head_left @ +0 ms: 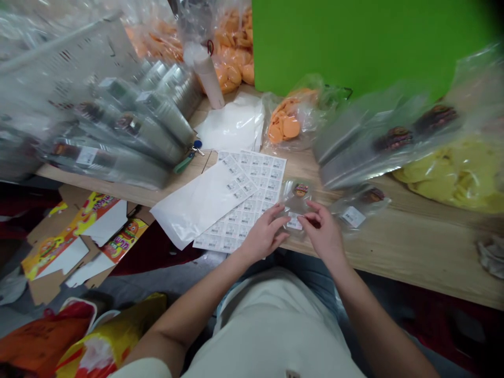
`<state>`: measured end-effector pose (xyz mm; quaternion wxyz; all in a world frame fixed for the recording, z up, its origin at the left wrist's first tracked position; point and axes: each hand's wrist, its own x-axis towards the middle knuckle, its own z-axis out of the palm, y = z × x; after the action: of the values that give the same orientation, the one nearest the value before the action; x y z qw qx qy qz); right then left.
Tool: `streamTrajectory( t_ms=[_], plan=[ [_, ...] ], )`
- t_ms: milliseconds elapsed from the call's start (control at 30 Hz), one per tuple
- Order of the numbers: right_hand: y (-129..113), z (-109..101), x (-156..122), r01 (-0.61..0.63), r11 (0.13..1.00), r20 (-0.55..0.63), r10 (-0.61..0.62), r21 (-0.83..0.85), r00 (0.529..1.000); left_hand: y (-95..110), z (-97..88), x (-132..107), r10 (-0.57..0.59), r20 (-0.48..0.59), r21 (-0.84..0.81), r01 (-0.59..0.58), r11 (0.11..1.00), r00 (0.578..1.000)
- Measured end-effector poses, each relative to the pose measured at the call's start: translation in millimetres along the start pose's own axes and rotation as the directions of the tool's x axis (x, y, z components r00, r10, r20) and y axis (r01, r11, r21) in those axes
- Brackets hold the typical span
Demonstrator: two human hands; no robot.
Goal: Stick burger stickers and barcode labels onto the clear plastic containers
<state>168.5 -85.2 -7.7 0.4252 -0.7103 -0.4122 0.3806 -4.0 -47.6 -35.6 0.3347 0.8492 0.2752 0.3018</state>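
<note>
1. Small clear plastic bag [296, 202], with a round sticker [301, 190] and a white label [294, 223], lies just right of the barcode sheet [260, 178] on the wooden surface [413, 252]. It looks light, thin and slippery; its flat edges seem the best hold.
2. Left of the sheet: stacked bagged packs [114, 142] and keys [195, 149].
3. At the sheet's lower right, the hands are close together: left hand [268, 233] and right hand [321, 231] pinch the bag's lower part.
4. Farther right of the sheet: a second labelled bag [359, 209] and a bag of yellow discs [449, 178].
</note>
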Motion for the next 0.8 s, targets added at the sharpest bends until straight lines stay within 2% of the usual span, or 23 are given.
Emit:
streamTrajectory(
  t_ms=[267, 433, 500, 600, 700, 733, 800],
  plan=[
    [-2.7, 4.4, -5.6, 0.004, 0.998, -0.069, -0.009, -0.069, 0.998, 1.0, 0.5, 0.3, -0.006, 0.021, 0.062, 0.004, 0.998, 1.000],
    [-1.5, 7.1, -8.6, 0.075, 0.973, -0.096, -0.098, -0.219, 0.991, 2.1, 0.1, -0.2, -0.021, 0.065, 0.147, 0.012, 0.989, 0.998],
    [-0.7, 7.0, -11.1, 0.155, 0.921, -0.092, -0.200, -0.357, 0.976, 2.0, 0.4, 0.1, -0.025, 0.079, 0.171, 0.011, 0.985, 0.997],
    [1.6, 4.2, -17.5, 0.271, 0.766, -0.102, -0.399, -0.582, 0.911, 1.4, 2.0, 1.7, -0.031, 0.078, 0.177, 0.016, 0.984, 0.996],
    [5.3, -0.9, -24.1, 0.268, 0.679, -0.184, -0.515, -0.683, 0.837, 1.3, 4.7, 3.6, -0.023, 0.071, 0.175, 0.011, 0.984, 0.997],
    [6.6, -2.4, -25.4, 0.284, 0.658, -0.175, -0.540, -0.697, 0.823, 1.7, 5.4, 4.0, -0.023, 0.070, 0.173, 0.010, 0.985, 0.997],
    [9.4, -4.1, -25.6, 0.383, 0.575, -0.019, -0.571, -0.723, 0.821, 3.5, 5.1, 4.0, -0.034, 0.068, 0.152, 0.023, 0.988, 0.997]
  ],
)
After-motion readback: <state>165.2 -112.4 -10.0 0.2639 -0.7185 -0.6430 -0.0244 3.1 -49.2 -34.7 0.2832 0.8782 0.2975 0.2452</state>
